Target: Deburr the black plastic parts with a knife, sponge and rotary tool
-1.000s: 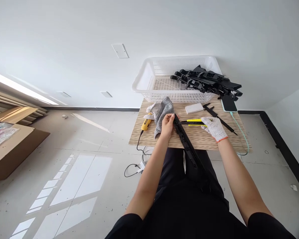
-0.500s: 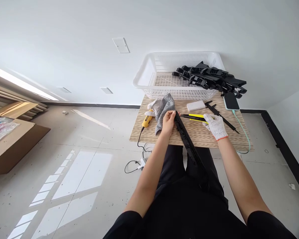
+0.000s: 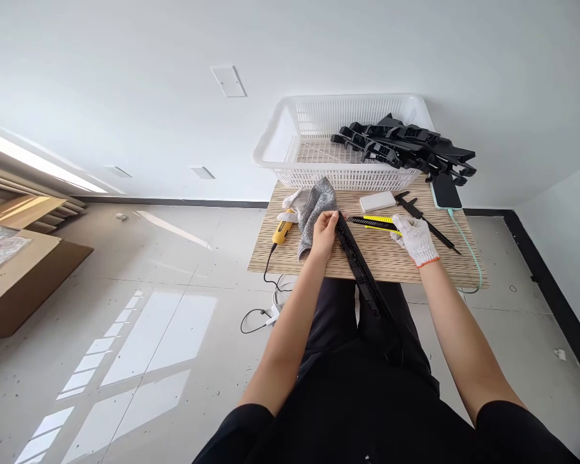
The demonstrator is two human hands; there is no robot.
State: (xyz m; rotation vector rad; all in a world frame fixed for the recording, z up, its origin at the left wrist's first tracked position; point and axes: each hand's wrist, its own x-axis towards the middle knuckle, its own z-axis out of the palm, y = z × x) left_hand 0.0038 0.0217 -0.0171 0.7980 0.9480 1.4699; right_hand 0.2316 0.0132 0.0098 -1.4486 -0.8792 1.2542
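My bare left hand (image 3: 325, 231) pinches the upper end of a long black plastic part (image 3: 362, 270), which slants down toward my lap. On my right hand (image 3: 414, 237) is a white knit glove with an orange cuff edge. Its fingers are wrapped round a yellow and black utility knife (image 3: 377, 223), whose blade end points left at the top of the part. Whether the blade touches the plastic I cannot tell. Just left of my left hand lie a grey cloth (image 3: 318, 212), a white glove (image 3: 296, 203) and a yellow corded tool (image 3: 282, 232).
A white plastic basket (image 3: 270, 158) with several black plastic parts (image 3: 406, 143) stands at the table's back. Black calipers (image 3: 428, 222), a white box-shaped item (image 3: 377, 201) and a phone (image 3: 446, 193) on a green cable lie on the slatted table (image 3: 270, 261). A cardboard box (image 3: 38, 283) sits far left.
The view has shifted slightly. Both hands keep their holds, and the knife stays at the upper end of the black part with little visible movement.
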